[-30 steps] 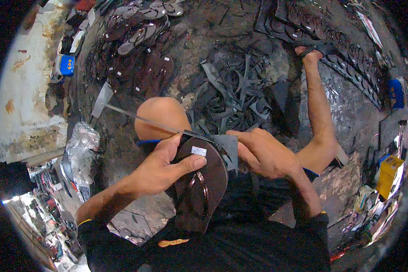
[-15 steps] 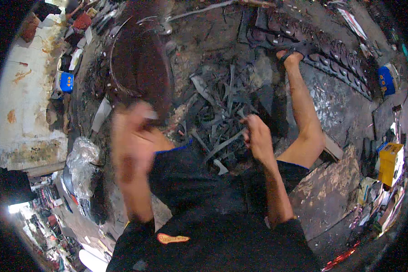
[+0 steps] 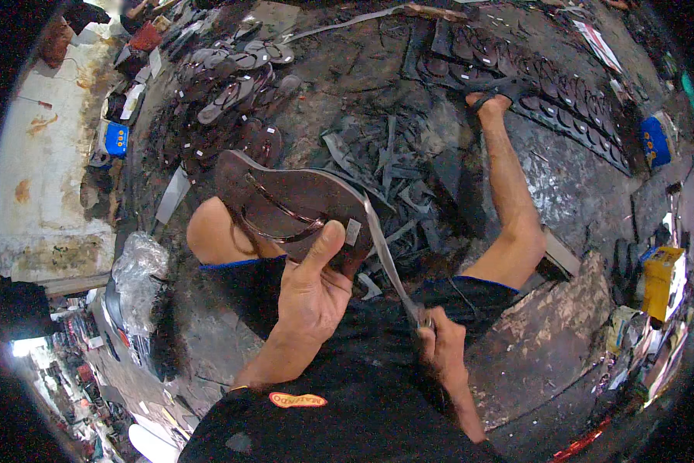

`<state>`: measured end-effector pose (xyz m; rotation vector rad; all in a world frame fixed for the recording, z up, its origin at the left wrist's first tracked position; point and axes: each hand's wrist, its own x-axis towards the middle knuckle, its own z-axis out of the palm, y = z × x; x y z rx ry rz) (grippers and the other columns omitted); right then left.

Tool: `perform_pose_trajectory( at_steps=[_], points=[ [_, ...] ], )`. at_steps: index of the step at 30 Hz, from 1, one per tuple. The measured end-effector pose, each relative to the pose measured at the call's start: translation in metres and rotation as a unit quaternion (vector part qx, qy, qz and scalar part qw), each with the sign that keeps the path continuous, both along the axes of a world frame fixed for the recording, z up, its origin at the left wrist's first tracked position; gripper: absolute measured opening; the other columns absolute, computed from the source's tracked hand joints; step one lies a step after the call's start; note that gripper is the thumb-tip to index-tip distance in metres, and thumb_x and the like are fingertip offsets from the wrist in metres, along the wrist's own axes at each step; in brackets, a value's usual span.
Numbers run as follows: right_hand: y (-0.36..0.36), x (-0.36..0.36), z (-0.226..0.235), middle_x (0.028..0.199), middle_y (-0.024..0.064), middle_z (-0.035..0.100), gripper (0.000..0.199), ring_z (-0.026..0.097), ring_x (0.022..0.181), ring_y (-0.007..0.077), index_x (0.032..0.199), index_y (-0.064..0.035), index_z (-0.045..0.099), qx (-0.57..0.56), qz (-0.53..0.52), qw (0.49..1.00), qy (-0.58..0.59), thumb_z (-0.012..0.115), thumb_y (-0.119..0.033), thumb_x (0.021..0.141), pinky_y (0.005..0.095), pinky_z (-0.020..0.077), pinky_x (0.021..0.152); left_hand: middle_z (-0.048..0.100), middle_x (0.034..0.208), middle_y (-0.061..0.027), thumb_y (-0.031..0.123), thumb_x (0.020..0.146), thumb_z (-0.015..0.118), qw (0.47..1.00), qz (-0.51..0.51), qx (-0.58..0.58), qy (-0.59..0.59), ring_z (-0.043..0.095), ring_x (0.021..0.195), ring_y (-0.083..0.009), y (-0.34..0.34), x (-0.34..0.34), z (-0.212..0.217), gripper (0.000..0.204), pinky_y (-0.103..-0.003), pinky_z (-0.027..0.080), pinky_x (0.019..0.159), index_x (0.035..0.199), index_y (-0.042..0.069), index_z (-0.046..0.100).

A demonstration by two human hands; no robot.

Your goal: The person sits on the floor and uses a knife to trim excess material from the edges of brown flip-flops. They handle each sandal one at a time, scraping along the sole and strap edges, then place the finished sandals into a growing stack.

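Note:
My left hand (image 3: 314,305) grips a dark brown flip-flop (image 3: 289,189) by its heel end, thumb pressed on the footbed beside a small pale label. Shiny brown straps cross the flip-flop's upper face. From the sole's right edge a thin grey strip (image 3: 391,272) runs down to my right hand (image 3: 445,343), whose fingers are closed on its lower end. Whether that hand also holds a small tool cannot be made out. Beyond the flip-flop, on the floor between my legs, lies a heap of dark grey offcut strips (image 3: 389,166).
A pile of flip-flops (image 3: 235,85) lies at the far left. Rows of dark flip-flops (image 3: 570,96) lie at the far right, near my foot. Clear plastic wrapping (image 3: 141,266) sits on the left, a yellow box (image 3: 663,282) on the right.
The flip-flop has come down and nearer, bringing the far-left pile into view. My right hand has moved down toward me, with the strip now stretched between it and the sole.

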<state>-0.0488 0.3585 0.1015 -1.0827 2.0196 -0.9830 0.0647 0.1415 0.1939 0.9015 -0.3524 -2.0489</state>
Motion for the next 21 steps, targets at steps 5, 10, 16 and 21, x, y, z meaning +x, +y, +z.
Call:
perform_pose_trajectory(
  at_steps=[5,10,16,21],
  points=[
    [-0.038,-0.039,0.014,0.077,0.0191,0.066,0.042,0.067,0.074,0.0438,0.102,-0.0087,0.062,0.016,0.053,0.998,0.042,0.055,-0.050,0.100,0.0492,0.0511,0.062,0.070,0.114,-0.0057,0.000,0.091,0.074,0.997,-0.050,-0.042,-0.038,0.070,0.105,-0.0208,0.014,0.026,-0.034,0.035,-0.042,0.060,0.095,0.123,0.009,0.063],
    [-0.086,-0.055,0.037,0.076,0.0215,0.065,0.033,0.064,0.075,0.0483,0.103,-0.0098,0.058,0.049,0.174,0.984,0.007,0.054,-0.042,0.103,0.0575,0.0472,0.065,0.068,0.124,-0.0098,-0.004,0.088,0.074,0.989,-0.090,-0.055,-0.099,0.068,0.111,-0.0233,0.019,0.048,-0.037,0.049,-0.042,0.058,0.097,0.133,0.007,0.058],
    [-0.129,-0.052,0.039,0.077,0.0235,0.065,0.025,0.063,0.076,0.0493,0.102,-0.0086,0.056,0.010,0.230,0.972,-0.045,0.052,-0.033,0.104,0.0590,0.0463,0.067,0.067,0.126,-0.0103,-0.004,0.084,0.078,0.969,-0.160,-0.108,-0.157,0.066,0.114,-0.0239,0.015,0.076,-0.056,0.055,-0.043,0.054,0.102,0.134,0.004,0.058],
    [-0.171,-0.041,0.031,0.083,0.0258,0.065,0.022,0.061,0.082,0.0513,0.106,-0.0081,0.057,-0.020,0.279,0.953,-0.115,0.053,-0.030,0.103,0.0590,0.0468,0.069,0.066,0.127,-0.0097,-0.002,0.082,0.079,0.978,-0.142,-0.055,-0.144,0.065,0.116,-0.0230,0.027,0.079,-0.040,0.055,-0.042,0.053,0.102,0.133,0.003,0.058]
  ],
)
